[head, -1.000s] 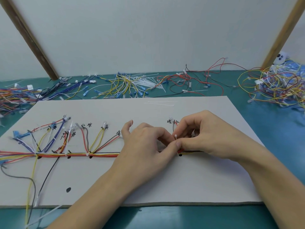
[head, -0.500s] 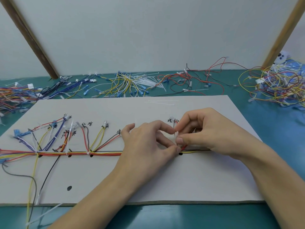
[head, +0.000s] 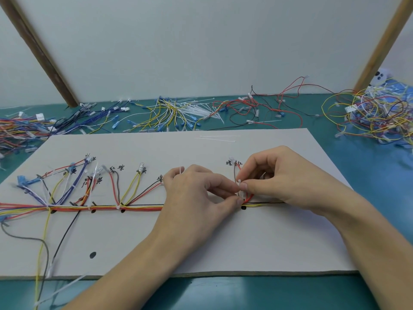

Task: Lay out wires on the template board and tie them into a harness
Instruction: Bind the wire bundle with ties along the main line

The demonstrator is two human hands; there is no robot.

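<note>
A white template board (head: 201, 247) lies flat on the teal table, marked with black dots and handwritten labels. A bundle of red, yellow, orange and black wires (head: 100, 208) runs along its drawn line, with branches fanning upward and white ties at several junctions. My left hand (head: 199, 198) and my right hand (head: 279, 177) meet above a black dot (head: 243, 207). Both pinch a white cable tie (head: 239, 186) that stands around the wires there. A brown and a red branch wire (head: 235, 173) rise just behind the tie.
Loose white cable ties (head: 220, 138) lie at the board's far edge, more in a heap (head: 196, 109) behind it. Piles of spare wires sit at the far left (head: 20, 128), back centre (head: 252, 108) and far right (head: 375, 115). Two wooden struts lean on the wall.
My hands lifted slightly off the bundle, and the white tie's head now stands higher between my fingertips. The wire bundle on the left has stayed put.
</note>
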